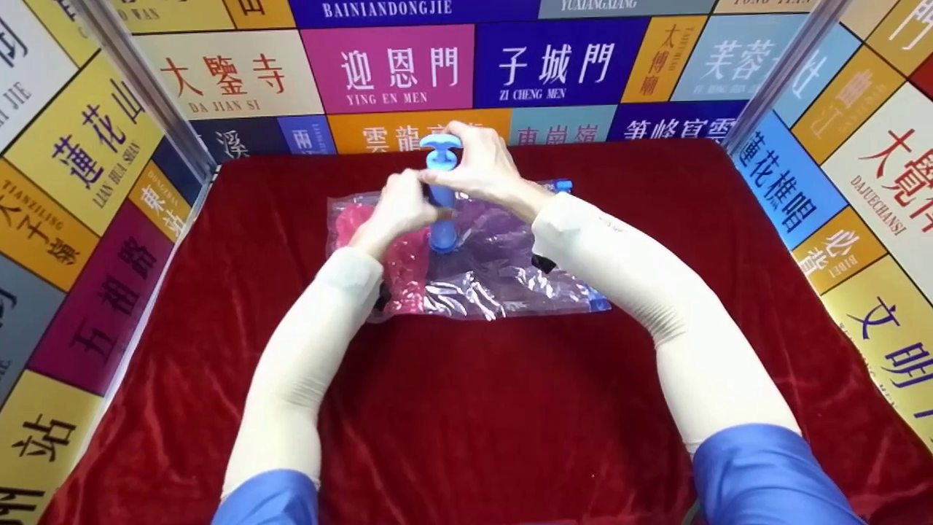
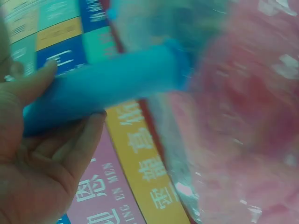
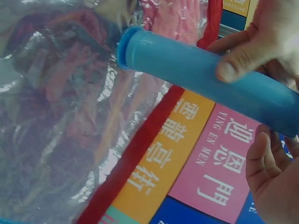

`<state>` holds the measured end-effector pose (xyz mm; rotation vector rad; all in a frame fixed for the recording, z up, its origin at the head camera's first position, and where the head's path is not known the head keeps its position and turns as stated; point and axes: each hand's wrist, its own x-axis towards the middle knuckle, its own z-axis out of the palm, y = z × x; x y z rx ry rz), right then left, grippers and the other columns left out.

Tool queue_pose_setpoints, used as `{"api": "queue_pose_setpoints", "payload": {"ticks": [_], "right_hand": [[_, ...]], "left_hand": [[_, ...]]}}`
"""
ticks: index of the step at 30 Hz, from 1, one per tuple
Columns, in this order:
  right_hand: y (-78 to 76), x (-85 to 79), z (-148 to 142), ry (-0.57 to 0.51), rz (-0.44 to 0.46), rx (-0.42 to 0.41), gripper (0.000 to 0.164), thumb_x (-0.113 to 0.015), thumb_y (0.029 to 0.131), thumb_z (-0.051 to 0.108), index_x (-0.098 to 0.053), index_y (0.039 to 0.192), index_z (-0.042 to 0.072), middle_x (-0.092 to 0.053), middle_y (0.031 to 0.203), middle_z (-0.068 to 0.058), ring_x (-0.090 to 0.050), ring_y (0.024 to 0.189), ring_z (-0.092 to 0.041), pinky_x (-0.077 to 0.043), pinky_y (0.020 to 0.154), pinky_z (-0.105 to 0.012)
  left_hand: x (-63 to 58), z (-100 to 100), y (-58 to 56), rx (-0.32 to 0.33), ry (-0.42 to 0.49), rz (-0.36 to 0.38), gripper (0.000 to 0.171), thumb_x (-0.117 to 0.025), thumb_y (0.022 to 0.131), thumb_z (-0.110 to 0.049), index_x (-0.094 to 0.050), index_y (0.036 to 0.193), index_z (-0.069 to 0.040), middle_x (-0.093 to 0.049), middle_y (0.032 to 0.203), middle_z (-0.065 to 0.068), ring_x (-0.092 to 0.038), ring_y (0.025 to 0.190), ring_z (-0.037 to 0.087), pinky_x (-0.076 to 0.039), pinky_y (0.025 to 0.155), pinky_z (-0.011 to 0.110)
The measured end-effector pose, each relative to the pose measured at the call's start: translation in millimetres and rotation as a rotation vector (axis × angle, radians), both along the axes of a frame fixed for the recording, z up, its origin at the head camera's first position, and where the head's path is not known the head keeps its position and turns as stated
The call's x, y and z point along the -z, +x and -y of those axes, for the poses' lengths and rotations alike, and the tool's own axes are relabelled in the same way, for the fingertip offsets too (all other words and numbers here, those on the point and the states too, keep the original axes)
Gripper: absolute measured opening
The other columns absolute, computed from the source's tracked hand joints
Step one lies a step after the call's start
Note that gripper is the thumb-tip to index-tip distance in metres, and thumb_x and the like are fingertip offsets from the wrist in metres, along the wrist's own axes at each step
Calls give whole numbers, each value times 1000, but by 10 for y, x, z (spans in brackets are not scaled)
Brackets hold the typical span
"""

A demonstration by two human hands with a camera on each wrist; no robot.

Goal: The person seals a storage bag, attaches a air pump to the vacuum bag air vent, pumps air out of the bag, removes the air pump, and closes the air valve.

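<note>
A blue hand pump (image 1: 442,237) stands upright on a clear plastic storage bag (image 1: 485,295). Around the pump's barrel, my left hand (image 1: 399,205) curls its fingers and thumb; the left wrist view shows this barrel (image 2: 117,86) from the side. Higher up, my right hand (image 1: 482,162) holds the pump's top end, with the T-shaped handle (image 1: 439,141) showing beside its fingers. In the right wrist view the pump's flared base (image 3: 130,49) meets the bag. Pink cloth (image 1: 404,266) and purple cloth (image 1: 503,230) lie inside the bag.
Dark red velvet cloth (image 1: 481,408) covers the table. A blue clip (image 1: 562,185) sits at the bag's far right edge. Panels with printed lettering (image 1: 393,69) form walls behind and on both sides, with metal posts (image 1: 138,73) at the corners.
</note>
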<state>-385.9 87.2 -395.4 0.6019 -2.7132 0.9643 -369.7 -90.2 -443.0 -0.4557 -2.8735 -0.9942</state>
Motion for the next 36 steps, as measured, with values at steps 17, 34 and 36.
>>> {"api": "queue_pose_setpoints", "payload": {"ticks": [17, 34, 36], "right_hand": [[51, 185, 23, 21, 37, 142, 63, -89, 70, 65, -79, 118, 25, -77, 97, 1, -70, 87, -18, -55, 79, -34], [72, 323, 26, -135, 54, 125, 47, -91, 77, 54, -79, 105, 17, -79, 93, 3, -70, 78, -11, -55, 71, -27], [66, 311, 32, -126, 57, 116, 47, -91, 78, 53, -78, 105, 17, -79, 94, 3, -70, 80, -11, -56, 73, -26]], "left_hand": [[586, 182, 116, 35, -242, 197, 56, -98, 73, -39, -73, 113, -9, -73, 97, 10, -65, 93, 33, -54, 89, 49], [570, 123, 115, 31, -437, 238, 49, -91, 79, -51, -73, 104, -12, -69, 109, 12, -66, 109, 37, -56, 94, 53], [565, 131, 119, 25, -434, 238, 47, -91, 79, -50, -73, 102, -13, -70, 105, 10, -67, 105, 37, -56, 92, 53]]}}
